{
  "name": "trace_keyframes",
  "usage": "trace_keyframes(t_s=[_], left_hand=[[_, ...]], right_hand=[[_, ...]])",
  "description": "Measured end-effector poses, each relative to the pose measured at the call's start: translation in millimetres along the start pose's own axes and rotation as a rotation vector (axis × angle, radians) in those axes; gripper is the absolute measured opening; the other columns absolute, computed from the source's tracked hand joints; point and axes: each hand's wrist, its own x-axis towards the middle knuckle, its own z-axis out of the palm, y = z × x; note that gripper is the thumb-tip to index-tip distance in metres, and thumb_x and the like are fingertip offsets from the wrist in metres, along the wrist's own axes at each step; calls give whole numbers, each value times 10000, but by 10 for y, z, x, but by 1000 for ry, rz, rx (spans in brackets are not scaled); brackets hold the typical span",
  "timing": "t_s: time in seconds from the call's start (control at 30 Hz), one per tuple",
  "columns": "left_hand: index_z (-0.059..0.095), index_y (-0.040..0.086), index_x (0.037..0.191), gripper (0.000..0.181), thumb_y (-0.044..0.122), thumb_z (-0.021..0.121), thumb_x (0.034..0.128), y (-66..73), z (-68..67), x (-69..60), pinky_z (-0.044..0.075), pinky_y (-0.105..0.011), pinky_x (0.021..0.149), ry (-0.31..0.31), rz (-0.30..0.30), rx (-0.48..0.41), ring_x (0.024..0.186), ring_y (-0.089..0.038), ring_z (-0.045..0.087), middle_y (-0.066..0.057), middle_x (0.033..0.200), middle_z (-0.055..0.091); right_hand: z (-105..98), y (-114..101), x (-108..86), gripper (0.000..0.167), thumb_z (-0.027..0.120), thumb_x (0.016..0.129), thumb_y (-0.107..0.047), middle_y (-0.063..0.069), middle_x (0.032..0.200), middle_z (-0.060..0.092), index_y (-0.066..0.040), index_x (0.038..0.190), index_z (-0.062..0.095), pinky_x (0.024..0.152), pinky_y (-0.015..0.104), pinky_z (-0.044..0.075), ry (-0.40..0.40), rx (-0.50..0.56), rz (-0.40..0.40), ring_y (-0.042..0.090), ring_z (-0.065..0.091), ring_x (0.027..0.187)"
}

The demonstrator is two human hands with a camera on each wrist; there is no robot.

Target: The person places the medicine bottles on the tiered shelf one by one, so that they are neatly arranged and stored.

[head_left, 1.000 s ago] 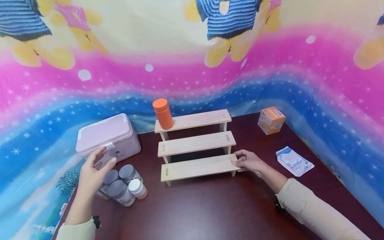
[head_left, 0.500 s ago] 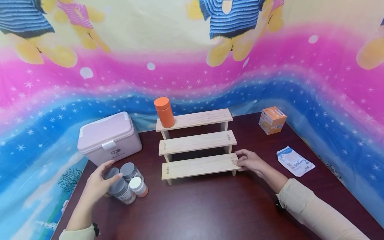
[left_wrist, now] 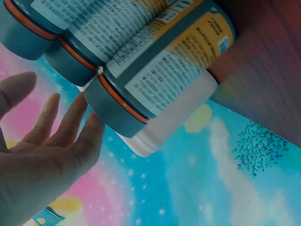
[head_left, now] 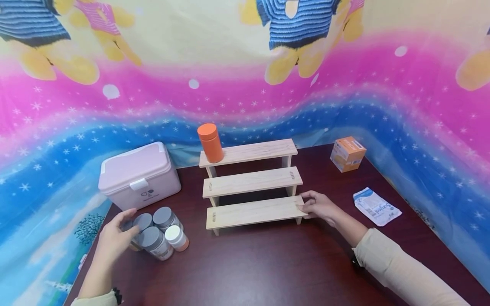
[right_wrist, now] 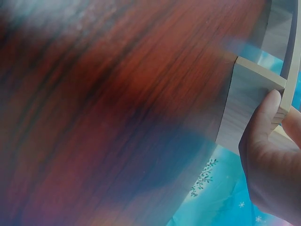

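My left hand (head_left: 113,238) is beside a cluster of jars with grey lids (head_left: 157,244), its thumb and fingers spread apart. In the left wrist view its fingertips are at the lid of the outermost jar (left_wrist: 117,110); whether they touch it I cannot tell. A small white-capped jar (head_left: 177,238) stands against the cluster. My right hand (head_left: 319,208) pinches the right end of the lowest step of a three-step wooden rack (head_left: 252,212), thumb and fingers on either side of the board in the right wrist view. An orange bottle (head_left: 211,144) stands upright on the top step's left end.
A pink lidded box (head_left: 139,176) sits behind the jars. An orange-and-white carton (head_left: 347,154) stands at the back right, with a flat white-and-blue packet (head_left: 377,206) nearer. A printed cloth (head_left: 229,97) hangs around the dark wood table (head_left: 245,272).
My left hand has come down from in front of the pink box, passed over the grey lids and shifted to the jars' left side. My right hand stays on the rack.
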Motion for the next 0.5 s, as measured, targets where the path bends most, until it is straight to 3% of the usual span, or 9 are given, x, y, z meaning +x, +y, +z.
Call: trace_keyframes(t_s=[0.07, 0.17, 0.23, 0.3, 0.4, 0.5], left_hand=[[370, 42, 1426, 542, 87, 522, 908, -29, -16, 5, 519, -465, 699, -6, -23, 10, 1164, -472, 445, -311, 1433, 321], [370, 48, 1429, 549, 54, 494, 894, -69, -30, 12, 421, -332, 469, -6, -34, 33, 953, -425, 521, -336, 1430, 300], [366, 50, 1431, 561, 42, 492, 885, -90, -34, 13, 409, -327, 438, -12, -44, 35, 885, -396, 526, -341, 1430, 292], [352, 35, 1433, 583, 31, 511, 872, -110, -41, 16, 433, -360, 497, -25, -46, 60, 996, -441, 508, -349, 1426, 288], [301, 11, 1446, 647, 38, 563, 855, -145, -50, 28, 485, -522, 704, -61, -49, 93, 1179, -525, 387, -357, 1431, 261], [247, -10, 1460, 730, 68, 618, 837, -186, -45, 56, 385, -659, 880, -63, -65, 131, 1229, -558, 309, -369, 1417, 264]], right_hand=[[0, 0, 1, 552, 635, 863, -23, 123, 879, 594, 90, 1326, 356, 695, 327, 573, 0, 0, -1, 162, 614, 748], [0, 2, 3, 548, 633, 863, -21, 120, 875, 595, 90, 1323, 357, 693, 322, 572, 0, 4, -1, 162, 613, 749], [0, 5, 3, 548, 631, 864, -20, 119, 873, 595, 91, 1324, 355, 692, 318, 572, -2, 6, -2, 162, 613, 749], [-1, 7, 4, 547, 629, 865, -19, 119, 872, 595, 92, 1324, 354, 691, 315, 572, -4, 8, -2, 161, 612, 750], [-2, 7, 5, 550, 630, 866, -23, 119, 874, 592, 91, 1328, 353, 692, 314, 572, -5, 6, -2, 159, 613, 750], [-8, 11, 13, 556, 635, 864, -26, 123, 881, 592, 87, 1331, 356, 694, 316, 572, -1, 5, 3, 160, 615, 753]])
